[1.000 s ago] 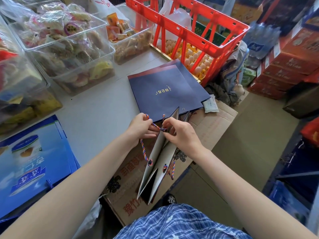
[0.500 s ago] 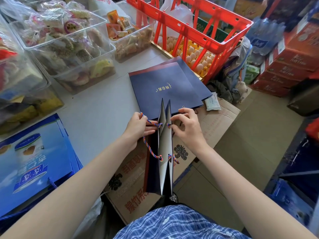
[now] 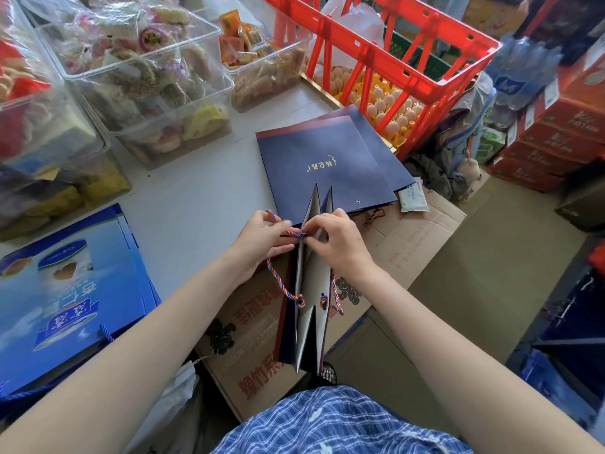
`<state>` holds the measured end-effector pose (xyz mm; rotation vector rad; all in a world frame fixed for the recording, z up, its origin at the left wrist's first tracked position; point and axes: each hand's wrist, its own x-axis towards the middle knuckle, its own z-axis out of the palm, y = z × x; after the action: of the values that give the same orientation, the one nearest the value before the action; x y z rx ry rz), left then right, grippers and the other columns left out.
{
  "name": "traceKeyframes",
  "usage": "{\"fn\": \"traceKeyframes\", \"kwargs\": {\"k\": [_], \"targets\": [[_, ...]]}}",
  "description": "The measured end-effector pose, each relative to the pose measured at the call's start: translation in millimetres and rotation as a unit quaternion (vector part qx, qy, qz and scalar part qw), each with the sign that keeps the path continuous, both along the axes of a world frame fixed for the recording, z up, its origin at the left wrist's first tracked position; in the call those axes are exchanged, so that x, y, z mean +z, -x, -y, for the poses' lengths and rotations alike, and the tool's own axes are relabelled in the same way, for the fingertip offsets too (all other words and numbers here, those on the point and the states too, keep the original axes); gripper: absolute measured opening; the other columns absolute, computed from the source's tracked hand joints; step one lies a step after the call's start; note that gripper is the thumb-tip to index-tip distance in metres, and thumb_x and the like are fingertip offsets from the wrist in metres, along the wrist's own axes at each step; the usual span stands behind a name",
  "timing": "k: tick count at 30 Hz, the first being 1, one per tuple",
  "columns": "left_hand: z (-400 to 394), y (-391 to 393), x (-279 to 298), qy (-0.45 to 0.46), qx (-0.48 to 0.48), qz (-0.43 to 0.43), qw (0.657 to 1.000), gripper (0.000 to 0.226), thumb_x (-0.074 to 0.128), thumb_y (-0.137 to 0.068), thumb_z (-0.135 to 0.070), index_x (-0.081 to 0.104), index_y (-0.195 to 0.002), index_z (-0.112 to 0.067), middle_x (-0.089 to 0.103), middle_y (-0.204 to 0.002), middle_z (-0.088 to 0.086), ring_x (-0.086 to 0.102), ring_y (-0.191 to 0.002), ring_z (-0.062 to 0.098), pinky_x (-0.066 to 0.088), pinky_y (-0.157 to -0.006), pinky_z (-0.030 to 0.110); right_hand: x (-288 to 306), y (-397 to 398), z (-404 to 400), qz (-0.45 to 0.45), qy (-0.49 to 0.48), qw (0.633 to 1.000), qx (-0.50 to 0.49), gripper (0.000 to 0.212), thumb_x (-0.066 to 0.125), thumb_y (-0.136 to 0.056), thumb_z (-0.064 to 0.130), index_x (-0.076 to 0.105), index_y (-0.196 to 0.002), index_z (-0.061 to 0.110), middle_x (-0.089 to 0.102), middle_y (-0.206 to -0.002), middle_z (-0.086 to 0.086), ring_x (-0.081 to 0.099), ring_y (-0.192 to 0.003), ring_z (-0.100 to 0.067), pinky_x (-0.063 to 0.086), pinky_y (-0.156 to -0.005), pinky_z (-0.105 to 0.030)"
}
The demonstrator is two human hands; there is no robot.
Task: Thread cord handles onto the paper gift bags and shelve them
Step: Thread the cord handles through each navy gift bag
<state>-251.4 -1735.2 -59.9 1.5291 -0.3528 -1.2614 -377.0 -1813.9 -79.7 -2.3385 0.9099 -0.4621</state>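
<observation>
A navy paper gift bag [image 3: 311, 290] stands half-open in front of me, mouth up, its grey inside showing. A twisted red-and-blue cord [image 3: 278, 283] loops along the bag's left wall, one end knotted at a near hole [image 3: 299, 301]. My left hand [image 3: 262, 237] pinches the cord's free end at the far hole. From inside the bag, my right hand [image 3: 337, 240] pinches the same spot. A second cord [image 3: 335, 296] hangs on the right wall. A stack of flat navy bags [image 3: 327, 165] lies on the white table [image 3: 196, 208] just beyond.
Clear plastic bins of wrapped snacks [image 3: 140, 77] line the table's far left. A red crate [image 3: 386, 50] over trays of eggs stands at the back. Blue printed bags [image 3: 65, 290] lie at my left. A flattened cardboard box [image 3: 409, 244] sits under the bag. Red cartons [image 3: 556, 126] are stacked at right.
The bag swung from tilted to upright with its mouth towards me. Both hands came closer together at the bag's far hole and now pinch the cord end there.
</observation>
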Motion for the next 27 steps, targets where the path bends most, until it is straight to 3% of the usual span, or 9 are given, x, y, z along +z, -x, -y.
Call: {"fn": "traceKeyframes", "kwargs": {"k": [4, 9, 16, 20, 24, 27], "targets": [[-6.7, -2.4, -8.4, 0.014, -0.086, 0.125, 0.988, 0.020, 0.061, -0.085, 0.002, 0.051, -0.089, -0.015, 0.062, -0.092, 0.005, 0.060, -0.085, 0.015, 0.053, -0.081, 0.026, 0.1, -2.7, -1.5, 0.039, -0.042, 0.998, -0.018, 0.012, 0.068, -0.078, 0.006, 0.070, -0.089, 0.013, 0.063, -0.076, 0.007, 0.044, -0.079, -0.016, 0.038, -0.067, -0.026], [-1.8, -6.5, -8.1, -0.027, -0.113, 0.217, 0.969, 0.014, 0.065, -0.082, -0.004, 0.060, -0.082, -0.017, 0.063, -0.086, 0.005, 0.061, -0.089, 0.022, 0.047, -0.088, 0.032, 1.2, -3.2, -0.3, 0.022, -0.055, 0.998, 0.024, 0.010, 0.072, -0.079, 0.012, 0.070, -0.089, 0.015, 0.064, -0.082, 0.007, 0.040, -0.078, -0.012, 0.033, -0.064, -0.010], [1.1, -9.4, -10.6, -0.039, -0.083, 0.233, 0.968, 0.017, 0.067, -0.079, -0.004, 0.061, -0.077, -0.020, 0.065, -0.087, 0.007, 0.061, -0.086, 0.020, 0.048, -0.089, 0.034, 2.0, -9.3, -0.2, 0.008, -0.034, 0.999, 0.026, 0.007, 0.071, -0.081, 0.013, 0.071, -0.088, 0.012, 0.062, -0.084, 0.006, 0.039, -0.083, -0.013, 0.031, -0.065, -0.011], [-0.5, -12.5, -12.5, -0.045, -0.074, 0.232, 0.969, 0.016, 0.068, -0.078, -0.006, 0.061, -0.077, -0.021, 0.066, -0.089, 0.008, 0.062, -0.092, 0.024, 0.049, -0.090, 0.036, 0.2, -12.3, -5.1, -0.031, 0.021, 0.999, 0.017, 0.010, 0.066, -0.085, 0.018, 0.070, -0.093, 0.013, 0.068, -0.092, 0.000, 0.038, -0.087, -0.013, 0.036, -0.078, -0.029], [-2.1, -13.7, -16.1, -0.050, -0.072, 0.219, 0.972, 0.016, 0.069, -0.078, -0.007, 0.061, -0.076, -0.021, 0.066, -0.091, 0.009, 0.062, -0.098, 0.028, 0.050, -0.092, 0.040, 4.9, -15.5, -9.8, -0.087, 0.062, 0.994, 0.021, 0.015, 0.059, -0.090, 0.024, 0.067, -0.098, 0.015, 0.067, -0.095, -0.001, 0.044, -0.097, -0.022, 0.030, -0.084, -0.034], [-2.4, -12.0, -17.5, -0.053, -0.079, 0.220, 0.971, 0.017, 0.068, -0.079, -0.005, 0.061, -0.075, -0.020, 0.065, -0.087, 0.006, 0.062, -0.093, 0.024, 0.050, -0.090, 0.036, 11.0, -19.4, -11.9, -0.172, 0.087, 0.980, 0.044, 0.020, 0.048, -0.095, 0.024, 0.061, -0.107, 0.016, 0.064, -0.098, -0.007, 0.042, -0.104, -0.026, 0.028, -0.085, -0.035]]}}
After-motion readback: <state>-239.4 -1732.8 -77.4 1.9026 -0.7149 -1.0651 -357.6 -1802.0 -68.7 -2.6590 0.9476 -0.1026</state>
